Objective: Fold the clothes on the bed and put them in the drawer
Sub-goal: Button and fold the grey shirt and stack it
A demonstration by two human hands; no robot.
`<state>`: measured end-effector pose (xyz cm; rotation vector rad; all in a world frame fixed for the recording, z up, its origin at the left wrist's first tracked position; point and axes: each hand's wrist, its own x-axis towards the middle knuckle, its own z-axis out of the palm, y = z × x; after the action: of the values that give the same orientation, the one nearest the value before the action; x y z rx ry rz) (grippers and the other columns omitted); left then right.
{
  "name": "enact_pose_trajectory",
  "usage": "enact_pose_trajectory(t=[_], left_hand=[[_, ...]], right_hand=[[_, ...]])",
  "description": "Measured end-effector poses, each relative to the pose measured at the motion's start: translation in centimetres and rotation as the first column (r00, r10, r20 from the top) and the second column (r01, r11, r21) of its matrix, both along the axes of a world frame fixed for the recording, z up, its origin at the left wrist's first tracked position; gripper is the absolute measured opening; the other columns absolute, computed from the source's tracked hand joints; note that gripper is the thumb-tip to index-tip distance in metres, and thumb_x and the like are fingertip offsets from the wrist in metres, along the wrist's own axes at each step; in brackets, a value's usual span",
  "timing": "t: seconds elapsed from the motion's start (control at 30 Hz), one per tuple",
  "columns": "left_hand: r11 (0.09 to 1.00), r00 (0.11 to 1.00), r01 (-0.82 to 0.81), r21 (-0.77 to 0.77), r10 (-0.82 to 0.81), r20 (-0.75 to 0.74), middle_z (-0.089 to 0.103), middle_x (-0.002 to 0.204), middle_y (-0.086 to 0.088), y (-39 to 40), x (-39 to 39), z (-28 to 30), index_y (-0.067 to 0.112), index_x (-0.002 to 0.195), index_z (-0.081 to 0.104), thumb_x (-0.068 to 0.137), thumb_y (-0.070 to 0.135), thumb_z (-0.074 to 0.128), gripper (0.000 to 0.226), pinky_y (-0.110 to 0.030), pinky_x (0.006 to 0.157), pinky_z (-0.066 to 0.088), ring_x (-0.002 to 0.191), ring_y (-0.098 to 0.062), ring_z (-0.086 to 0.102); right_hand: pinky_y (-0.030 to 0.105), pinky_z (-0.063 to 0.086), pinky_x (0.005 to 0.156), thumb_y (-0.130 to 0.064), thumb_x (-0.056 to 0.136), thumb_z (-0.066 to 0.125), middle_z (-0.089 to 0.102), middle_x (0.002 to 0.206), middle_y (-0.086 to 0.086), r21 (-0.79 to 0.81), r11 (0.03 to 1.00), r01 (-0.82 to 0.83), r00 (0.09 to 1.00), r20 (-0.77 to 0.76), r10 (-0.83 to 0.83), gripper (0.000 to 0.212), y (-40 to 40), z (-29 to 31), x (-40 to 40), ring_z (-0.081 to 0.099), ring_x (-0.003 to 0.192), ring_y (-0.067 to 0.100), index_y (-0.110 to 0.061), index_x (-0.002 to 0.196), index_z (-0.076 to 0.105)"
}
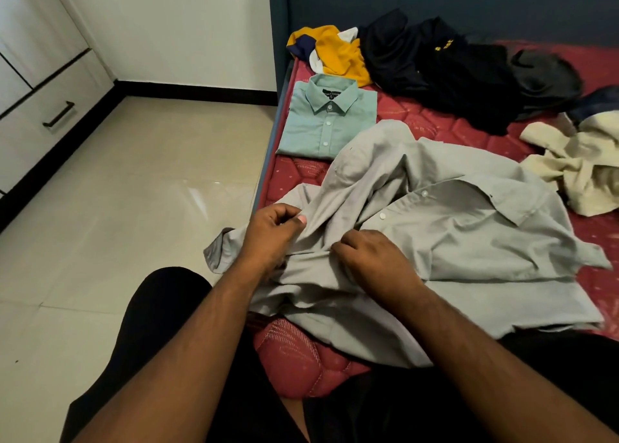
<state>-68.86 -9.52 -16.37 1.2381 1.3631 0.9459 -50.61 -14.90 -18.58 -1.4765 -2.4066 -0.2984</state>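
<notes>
While both hands pinch it, grey shirt [445, 238] lies rumpled on near edge of bed [432, 124].
Left hand [271, 233] and right hand [371, 258] fingers curled on its fabric; folded green shirt [326, 121] beyond, dark clothes [435, 70] by headboard.

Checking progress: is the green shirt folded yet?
Folded. The green shirt lies as a neat rectangle, collar up, buttoned, on the bed.

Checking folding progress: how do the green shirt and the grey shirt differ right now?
The green shirt lies folded flat, buttoned, untouched; the grey shirt sprawls open and rumpled, gripped by the left hand and right hand. Both are collared button shirts on the bed.
</notes>
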Motion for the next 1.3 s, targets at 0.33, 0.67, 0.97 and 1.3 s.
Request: enact_pose_trajectory(t=[0.33, 0.67, 0.97, 1.3], left_hand=[[0.991, 0.992, 0.064, -0.119, -0.050, 0.118, 0.072, 0.078, -0.007, -2.6, 1.1, 0.1, 0.016, 0.083, 0.071, 0.078, -0.006, 0.073, 0.022, -0.018, 0.063, 0.054, 0.067, -0.010, 0.064], [0.992, 0.973, 0.083, -0.097, -0.060, 0.223, 0.076, 0.087, -0.009, -4.9, 1.9, 0.9, 0.006, 0.093, 0.075, 0.082, 0.000, 0.073, 0.013, -0.028, 0.077, 0.057, 0.079, -0.015, 0.068], [0.995, 0.999, 0.028, 0.100, -0.031, 0.028, 0.074, 0.083, 0.004, -5.8, 2.7, 0.3, 0.017, 0.091, 0.074, 0.078, -0.001, 0.077, 0.022, -0.017, 0.075, 0.052, 0.073, 0.000, 0.067], [0.997, 0.996, 0.051, 0.061, -0.055, 0.071, 0.076, 0.087, -0.003, -6.1, 2.4, -0.2, 0.010, 0.098, 0.075, 0.079, 0.002, 0.077, 0.020, -0.019, 0.072, 0.055, 0.077, -0.007, 0.070]], right_hand=[[0.034, 0.054, 0.060, -0.014, 0.082, 0.052, 0.069, 0.077, 0.006, -0.051, 0.998, -0.024, 0.942, -0.336, 0.005, 0.018, -1.9, 1.4, 0.7, 0.065, 0.070, 0.026, -0.008, 0.080, 0.069], [0.011, 0.049, 0.074, 0.003, 0.075, 0.077, 0.071, 0.077, -0.024, -0.341, 0.931, -0.129, 0.438, -0.862, -0.255, 0.027, -1.8, 1.4, 1.2, 0.067, 0.076, -0.004, -0.020, 0.088, 0.073], [0.015, 0.050, 0.073, -0.004, 0.075, 0.079, 0.071, 0.077, -0.016, -0.359, 0.921, -0.150, 0.435, -0.861, -0.264, 0.019, -1.9, 0.2, 0.9, 0.068, 0.077, 0.001, -0.015, 0.089, 0.078], [0.018, 0.051, 0.071, -0.001, 0.074, 0.079, 0.074, 0.076, -0.010, -0.391, 0.905, -0.169, 0.279, -0.899, -0.337, 0.026, -2.0, 0.1, 0.7, 0.069, 0.074, 0.005, -0.027, 0.078, 0.075]])
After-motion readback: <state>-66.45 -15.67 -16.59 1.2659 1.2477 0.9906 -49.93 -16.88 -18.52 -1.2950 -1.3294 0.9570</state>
